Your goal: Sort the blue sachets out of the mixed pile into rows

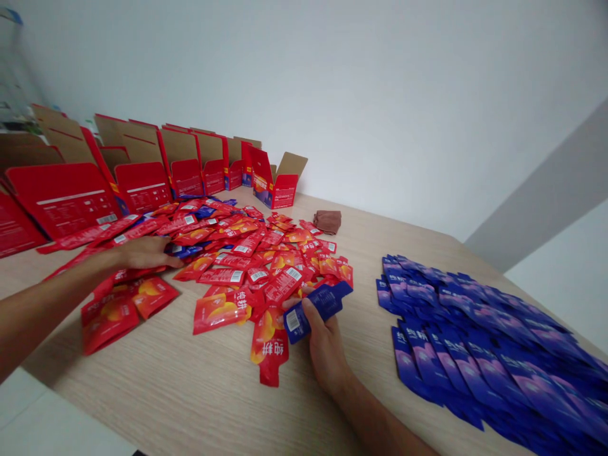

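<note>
My right hand (327, 348) grips a blue pouch (316, 311), thumb on top, its barcode side showing. The pouch is held tilted just above the front of a heap of red pouches (237, 244). At the heap's left side my left hand (145, 252) reaches in among the pouches, thumb and fingers apart. A blue pouch (187, 249) lies right at its fingertips. Some of the left fingers are hidden. Below this hand lie red pouches (111, 316) with an orange fruit print. Another red pouch (270, 348) lies next to my right hand.
Blue pouches (465, 354) lie in overlapping rows at the right of the table (199, 392). Open red cartons (142, 183) stand along the back left, one open carton (284, 190) at their right end. A folded brown cloth (327, 221) rests behind the heap, near the wall.
</note>
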{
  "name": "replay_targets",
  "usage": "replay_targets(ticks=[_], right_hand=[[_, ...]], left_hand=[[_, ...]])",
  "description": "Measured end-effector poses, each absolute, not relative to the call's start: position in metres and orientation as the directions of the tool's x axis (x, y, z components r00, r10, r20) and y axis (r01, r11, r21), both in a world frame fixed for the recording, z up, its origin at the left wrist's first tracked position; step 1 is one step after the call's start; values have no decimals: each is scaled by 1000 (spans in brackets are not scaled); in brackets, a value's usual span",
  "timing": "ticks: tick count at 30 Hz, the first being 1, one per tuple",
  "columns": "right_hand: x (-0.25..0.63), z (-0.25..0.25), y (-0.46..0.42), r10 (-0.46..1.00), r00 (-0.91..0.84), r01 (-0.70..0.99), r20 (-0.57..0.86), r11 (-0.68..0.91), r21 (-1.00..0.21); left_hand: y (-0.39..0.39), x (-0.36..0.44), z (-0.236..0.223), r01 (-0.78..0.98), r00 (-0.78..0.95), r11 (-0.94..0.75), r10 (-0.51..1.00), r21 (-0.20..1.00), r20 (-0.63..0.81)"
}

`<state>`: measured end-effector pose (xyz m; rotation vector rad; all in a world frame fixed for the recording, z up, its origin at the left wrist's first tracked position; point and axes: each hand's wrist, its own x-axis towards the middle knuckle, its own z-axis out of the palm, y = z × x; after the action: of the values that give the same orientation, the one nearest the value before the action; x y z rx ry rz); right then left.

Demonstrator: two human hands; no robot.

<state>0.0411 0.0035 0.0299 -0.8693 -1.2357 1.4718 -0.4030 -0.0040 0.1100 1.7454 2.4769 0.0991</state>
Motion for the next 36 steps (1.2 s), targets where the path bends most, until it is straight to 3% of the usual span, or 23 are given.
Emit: replay_targets(ticks=[6,11,17,24,30,36], right_hand=[[40,28,3,962,-268,-234,54,-11,-972],[41,32,2,958,-278,-224,69,5,-975],[40,35,1,966,-249,-231,72,12,-973],[41,32,2,968,-245,-225,46,-11,-974],[42,34,1,962,-273,-273,13,-64,-960],[43,44,2,953,-298,-184,51,-6,-983]], left_hand=[[-3,-404,124,933,-359,359,927,-15,-109],[-2,-395,104,887,-444,440,896,-137,4],[-9,-393,100,899,-418,424,905,-104,82],[-12,-400,98,917,-398,385,895,104,199],[-14,-396,104,840,-487,377,841,391,236],[-14,-372,120,624,-608,294,765,724,213]])
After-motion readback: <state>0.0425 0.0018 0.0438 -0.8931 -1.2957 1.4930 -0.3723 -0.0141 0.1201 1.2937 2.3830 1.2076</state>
